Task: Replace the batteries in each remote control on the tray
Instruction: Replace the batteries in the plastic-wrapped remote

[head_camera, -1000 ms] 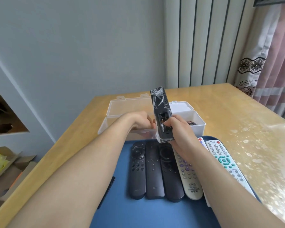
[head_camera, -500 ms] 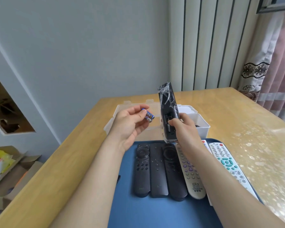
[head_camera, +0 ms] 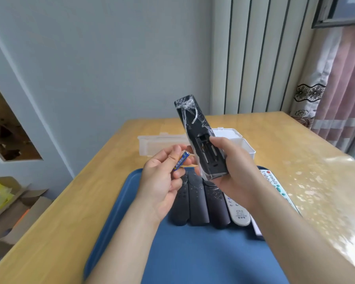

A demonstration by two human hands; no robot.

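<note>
My right hand point(head_camera: 234, 171) grips a black remote wrapped in clear film point(head_camera: 195, 128), held upright with its back toward me. Its battery compartment point(head_camera: 208, 152) is uncovered and looks empty. Just to the left, my left hand point(head_camera: 162, 181) pinches blue and yellow batteries point(head_camera: 180, 160) between thumb and fingers, close to the remote but apart from it. Below both hands lies a blue tray point(head_camera: 119, 201) with three black remotes point(head_camera: 198, 201), a grey remote point(head_camera: 237, 212) and a white remote point(head_camera: 275, 181) side by side.
A clear plastic box point(head_camera: 162, 144) with its lid open stands on the wooden table point(head_camera: 70, 212) behind the tray. Cardboard boxes point(head_camera: 12, 212) sit on the floor at the left. A curtain point(head_camera: 336, 89) hangs at the right.
My left hand came out of the plastic box with batteries and moved toward me beside the remote. The right hand lifted the remote higher and tilted it.
</note>
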